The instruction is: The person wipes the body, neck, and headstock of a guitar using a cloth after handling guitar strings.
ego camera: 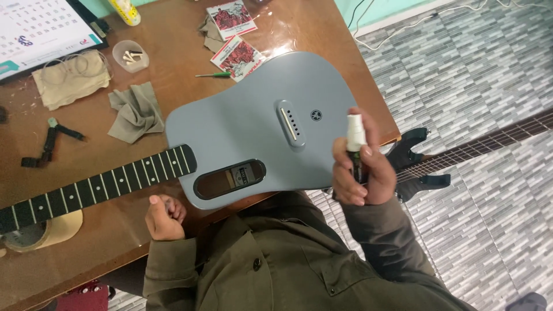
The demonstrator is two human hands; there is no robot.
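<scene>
Grey-blue and stringless, the matte acoustic guitar body (259, 126) lies face up on the brown wooden table (173, 52), while the right hand (357, 173) grasps a small dark spray bottle with a white nozzle (355, 141) upright over its lower edge, near the bridge. The left hand (165, 216) is clenched in an empty fist just below the black fretboard (103, 187). By my judgement the step in hand is spraying cleaner, which calls for aiming the nozzle at the guitar and pressing, with the crumpled grey cloth (136, 112) ready beside it.
</scene>
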